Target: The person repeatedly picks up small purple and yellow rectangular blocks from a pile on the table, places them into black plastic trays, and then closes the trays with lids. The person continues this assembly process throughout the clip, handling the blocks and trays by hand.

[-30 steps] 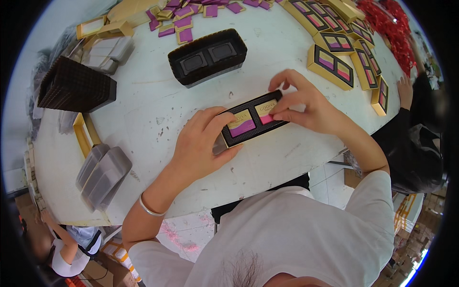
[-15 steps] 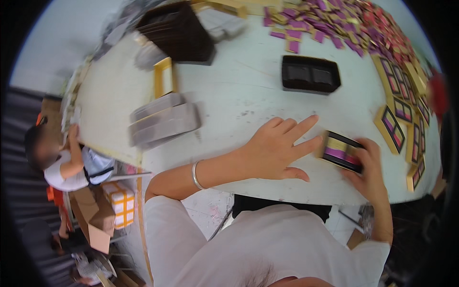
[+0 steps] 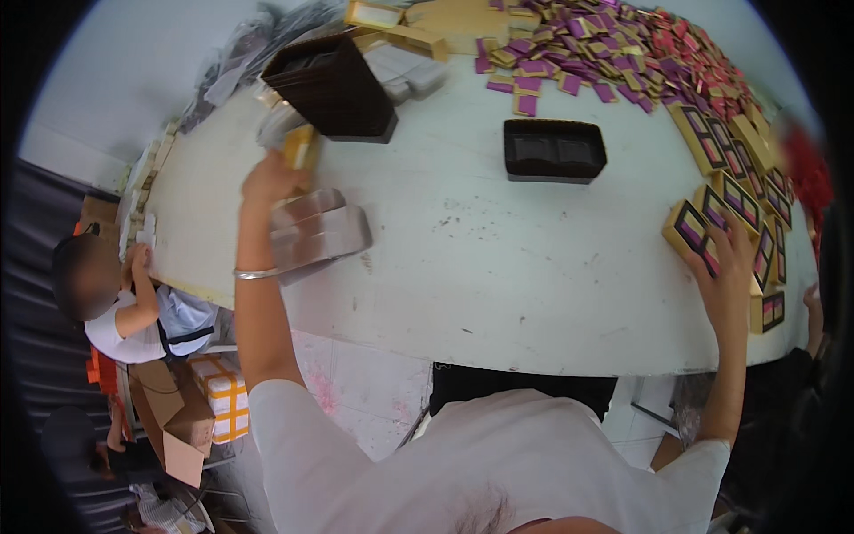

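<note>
My left hand [image 3: 271,181] reaches forward at the left of the table, its fingers closed on the edge of a gold box [image 3: 301,147]. Just below it lie nested clear plastic trays [image 3: 327,230]. On the right, my right hand [image 3: 731,245] has its thumb and fingers around the near right side of a gold box [image 3: 683,230] with a black insert and pink and purple pieces. Its fingers partly cover that box. More filled gold boxes [image 3: 740,198] stand close against it.
A black plastic tray [image 3: 554,153] sits mid-table, with a tall stack of black trays [image 3: 334,89] behind to the left. Heaps of purple-gold pieces [image 3: 578,53] and red pieces [image 3: 689,49] lie at the back right. A co-worker [image 3: 120,303] sits at the left edge.
My right hand has carried the filled box rightward to the group of boxes. My left hand has swung from mid-table to the gold box at the left.
</note>
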Demonstrator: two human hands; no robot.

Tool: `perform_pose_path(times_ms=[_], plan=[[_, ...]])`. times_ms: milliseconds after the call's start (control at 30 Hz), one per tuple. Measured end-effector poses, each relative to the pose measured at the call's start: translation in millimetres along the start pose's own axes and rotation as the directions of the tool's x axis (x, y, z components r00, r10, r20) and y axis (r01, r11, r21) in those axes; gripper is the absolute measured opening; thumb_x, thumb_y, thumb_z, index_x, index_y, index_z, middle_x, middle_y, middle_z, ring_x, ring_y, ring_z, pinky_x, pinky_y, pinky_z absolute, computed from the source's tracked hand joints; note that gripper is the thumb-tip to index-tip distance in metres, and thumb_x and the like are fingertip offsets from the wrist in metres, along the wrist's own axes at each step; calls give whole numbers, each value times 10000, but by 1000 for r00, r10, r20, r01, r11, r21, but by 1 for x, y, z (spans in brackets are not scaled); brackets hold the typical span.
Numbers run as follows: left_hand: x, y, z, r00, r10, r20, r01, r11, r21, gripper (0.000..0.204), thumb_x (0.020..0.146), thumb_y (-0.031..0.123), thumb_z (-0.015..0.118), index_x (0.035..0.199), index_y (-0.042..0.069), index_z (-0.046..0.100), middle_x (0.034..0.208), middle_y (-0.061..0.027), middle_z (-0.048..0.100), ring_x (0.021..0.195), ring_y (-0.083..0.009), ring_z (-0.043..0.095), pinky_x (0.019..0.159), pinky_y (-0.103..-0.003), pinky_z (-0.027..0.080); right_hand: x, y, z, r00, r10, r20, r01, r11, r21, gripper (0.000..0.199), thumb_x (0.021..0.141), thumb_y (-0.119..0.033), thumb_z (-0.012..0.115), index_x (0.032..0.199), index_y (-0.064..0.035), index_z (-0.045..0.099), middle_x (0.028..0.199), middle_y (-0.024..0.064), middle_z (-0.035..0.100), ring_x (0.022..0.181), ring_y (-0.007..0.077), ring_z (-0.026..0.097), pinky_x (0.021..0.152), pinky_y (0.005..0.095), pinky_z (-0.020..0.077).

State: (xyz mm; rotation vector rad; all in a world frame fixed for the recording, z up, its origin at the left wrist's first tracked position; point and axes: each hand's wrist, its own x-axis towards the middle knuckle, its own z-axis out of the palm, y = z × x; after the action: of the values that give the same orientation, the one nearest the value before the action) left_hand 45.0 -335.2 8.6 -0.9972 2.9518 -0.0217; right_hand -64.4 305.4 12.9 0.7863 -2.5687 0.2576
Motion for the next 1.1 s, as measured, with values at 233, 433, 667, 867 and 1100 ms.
perform_pose_path(times_ms=[233,433,667,867,1100], plan=[[-123,61,-87,968,169,-183,-238,849,-473,618,737,152,731,1280,16,470,1127,-200,612,955,-301,628,837,-381,485,86,-81,41,871,-454,-189,487,852,194,251,772,-73,676,1008,-24,607,1132,124,569,1056,284,539,910,368,416],[-197,196,-29,555,811,-184,-805,467,-366,684,647,97,752,1285,78,508,1138,-105,583,1033,-292,544,874,-375,463,109,-88,68,862,-505,40,493,855,159,96,750,-88,680,760,-42,596,861,54,564,894,221,549,804,328,408],[-190,233,12,464,834,-300,-847,318,-426,853,649,218,802,1381,53,394,1205,-139,527,1050,-311,508,897,-379,434,115,-79,43,840,-510,-187,543,783,304,79,779,-99,682,802,-55,620,925,74,592,921,244,555,813,354,400],[-191,222,22,579,767,-278,-776,413,-477,860,628,261,833,1338,41,401,1165,-132,552,1000,-313,515,875,-395,433,96,-73,-1,902,-378,-209,429,726,538,67,803,-97,672,819,-60,618,921,76,608,891,250,568,773,350,406],[-180,230,24,516,798,-312,-807,331,-489,747,661,251,820,1276,39,453,1134,-125,563,975,-300,524,846,-379,442,84,-78,41,877,-479,-32,466,834,294,58,759,-12,646,781,-53,612,858,57,589,884,210,556,778,330,411]])
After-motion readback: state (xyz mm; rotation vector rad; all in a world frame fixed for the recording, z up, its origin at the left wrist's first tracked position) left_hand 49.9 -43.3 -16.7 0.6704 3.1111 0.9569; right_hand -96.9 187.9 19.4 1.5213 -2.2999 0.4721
